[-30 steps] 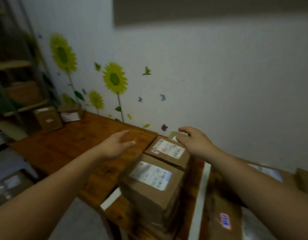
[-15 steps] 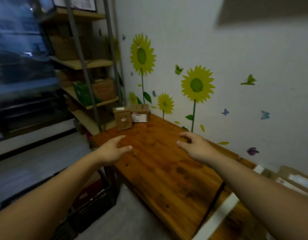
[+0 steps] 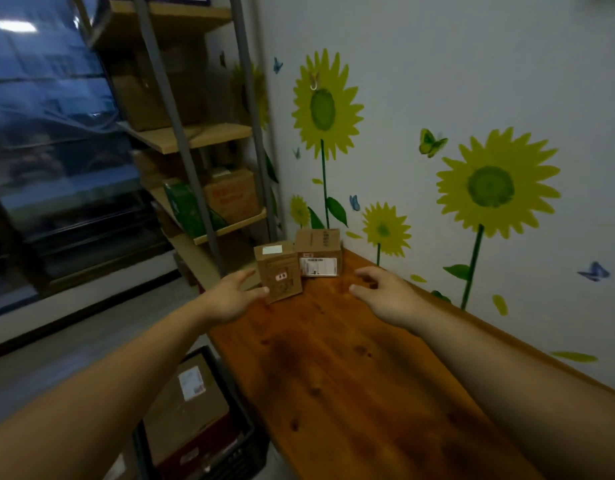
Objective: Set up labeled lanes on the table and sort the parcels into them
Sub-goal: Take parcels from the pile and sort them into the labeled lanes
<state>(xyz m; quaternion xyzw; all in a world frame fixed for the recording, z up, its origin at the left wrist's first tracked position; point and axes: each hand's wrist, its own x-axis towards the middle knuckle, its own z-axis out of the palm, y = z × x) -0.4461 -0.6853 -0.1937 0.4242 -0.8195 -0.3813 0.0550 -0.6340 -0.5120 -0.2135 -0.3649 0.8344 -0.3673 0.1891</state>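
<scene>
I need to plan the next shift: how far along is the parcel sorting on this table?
Looks done: little that shows. No lane markings or labels are visible on this stretch of the table.

In hand: the left hand and right hand, both open and empty, reach toward two small boxes, the front box and the back box, at the table's far end.

Left: those boxes, plus a parcel in the crate on the floor.

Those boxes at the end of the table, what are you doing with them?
A person is reaching both bare hands toward two small cardboard boxes at the table's far end, near the sunflower wall. The left hand is open, right beside the front box. The right hand is open and apart from the back box. Nothing is held yet.
</scene>
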